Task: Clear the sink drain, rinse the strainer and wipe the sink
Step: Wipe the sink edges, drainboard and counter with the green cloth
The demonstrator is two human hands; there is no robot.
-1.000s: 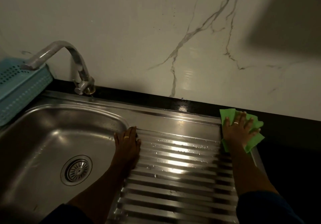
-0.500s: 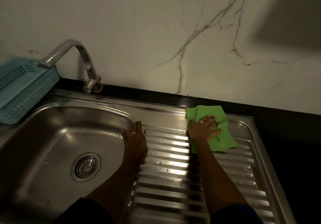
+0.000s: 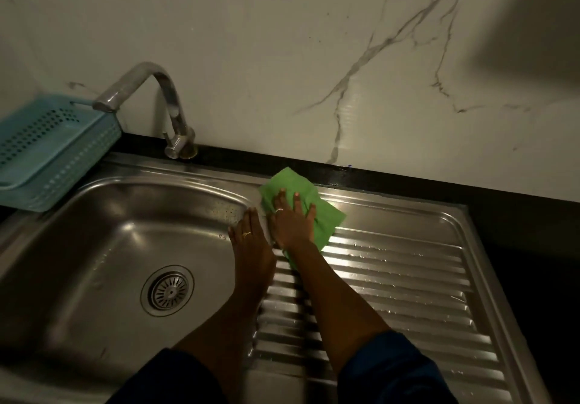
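Two bare hands at a steel sink, one pressing a green cloth.

The right hand (image 3: 293, 223) lies flat, fingers spread, on the green cloth (image 3: 326, 220) at the drainboard's (image 3: 408, 278) back corner. The left hand (image 3: 251, 237), open and empty, rests on the basin's (image 3: 94, 246) edge. The strainer (image 3: 168, 290) sits in the drain.

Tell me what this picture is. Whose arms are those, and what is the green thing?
The picture comes from a camera worn on a person's head, looking down at their own arms. The right hand presses flat on a green cloth at the far end of the ribbed draining board, which has water drops on it. The left hand rests empty on the rim between board and sink. The strainer sits in the drain. Behind are a tap, a blue basket and a marbled wall.
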